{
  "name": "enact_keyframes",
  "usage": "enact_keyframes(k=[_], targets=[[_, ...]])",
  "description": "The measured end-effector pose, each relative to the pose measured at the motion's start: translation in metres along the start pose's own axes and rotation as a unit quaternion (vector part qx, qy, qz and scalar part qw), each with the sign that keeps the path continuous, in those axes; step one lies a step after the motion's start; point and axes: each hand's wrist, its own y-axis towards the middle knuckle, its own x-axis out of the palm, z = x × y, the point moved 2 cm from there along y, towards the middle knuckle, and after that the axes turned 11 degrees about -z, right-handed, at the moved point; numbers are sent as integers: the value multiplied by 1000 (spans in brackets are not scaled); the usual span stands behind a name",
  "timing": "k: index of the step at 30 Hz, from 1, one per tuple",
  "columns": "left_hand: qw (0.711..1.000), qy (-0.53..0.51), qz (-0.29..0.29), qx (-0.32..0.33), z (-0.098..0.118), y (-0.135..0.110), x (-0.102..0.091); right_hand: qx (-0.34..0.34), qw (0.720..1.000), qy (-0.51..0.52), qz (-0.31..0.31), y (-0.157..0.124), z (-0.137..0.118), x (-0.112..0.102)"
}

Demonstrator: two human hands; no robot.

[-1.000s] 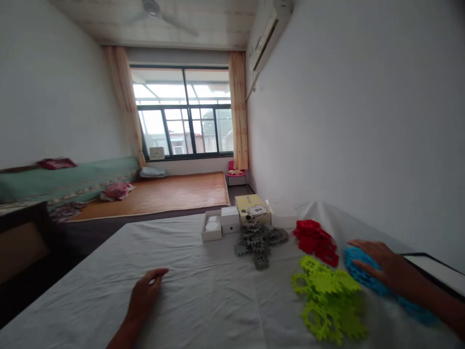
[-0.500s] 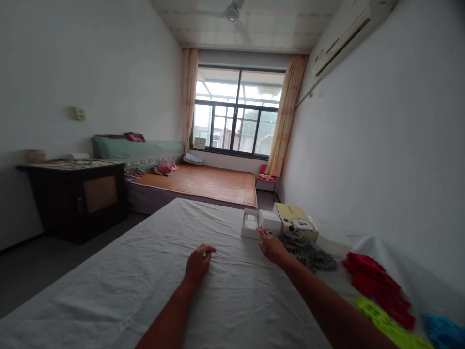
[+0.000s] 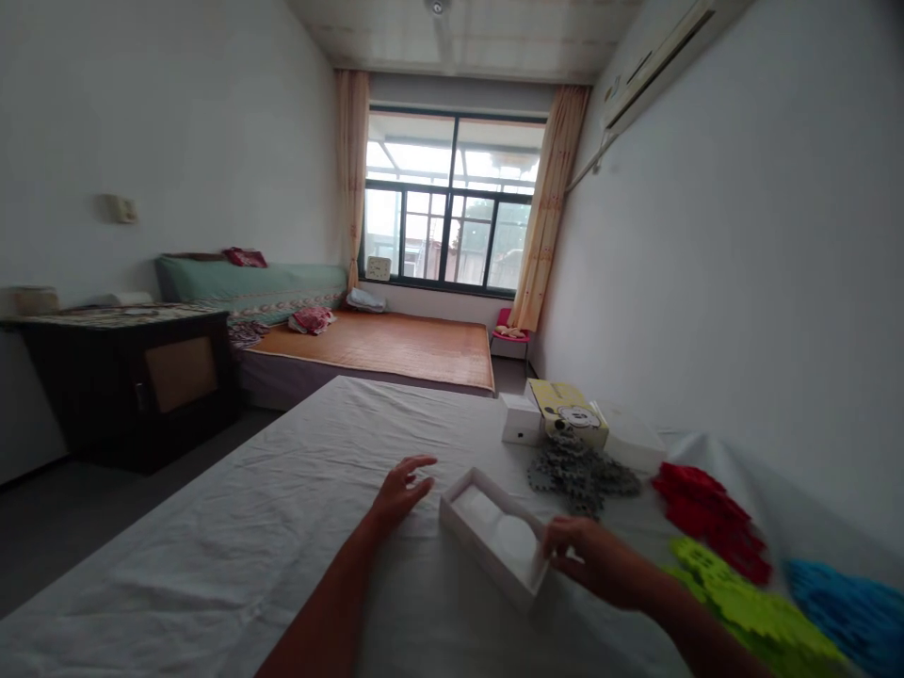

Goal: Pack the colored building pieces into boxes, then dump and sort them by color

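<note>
My right hand [image 3: 571, 548] grips the right end of an open white box [image 3: 487, 556], with fingers over its near wall. Inside the box lies a white insert [image 3: 514, 541] with a rounded shape at one end; I cannot make out what it is. The box sits tilted across the white cloth in front of me. Just left of it, my left hand [image 3: 406, 492] hovers with fingers apart and thumb out, touching nothing. Beyond the box is a pile of grey jagged-edged pieces [image 3: 579, 471].
A small white box [image 3: 521, 419] and a yellow cartoon box [image 3: 569, 412] stand at the table's far right. Red [image 3: 710, 518], lime-green [image 3: 749, 603] and blue pieces [image 3: 847, 589] lie along the right side. The white cloth [image 3: 233, 527] covers the table. Beyond stands a bed [image 3: 381, 348].
My right hand has drawn the open white box from beside the small white box toward me, turning it. My left hand has spread its fingers and moved slightly right.
</note>
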Motion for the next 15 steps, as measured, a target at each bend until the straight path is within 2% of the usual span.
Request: enact_keyframes(k=[3,5,7,10,15], targets=[[979,-85,-182,25,21,-6,11,18,999,9,32,-49,-15,-2],[950,-96,-295,40,33,-11,19,33,997,3,74,-65,-28,-5],[924,-61,-375,51,44,-15,27,20,997,6,73,-69,-42,-4],[899,12,-433,61,54,-19,35,-20,1000,-7,16,-63,-52,2],[897,14,-439,48,49,-18,37,-9,998,-56,-12,-41,-36,7]])
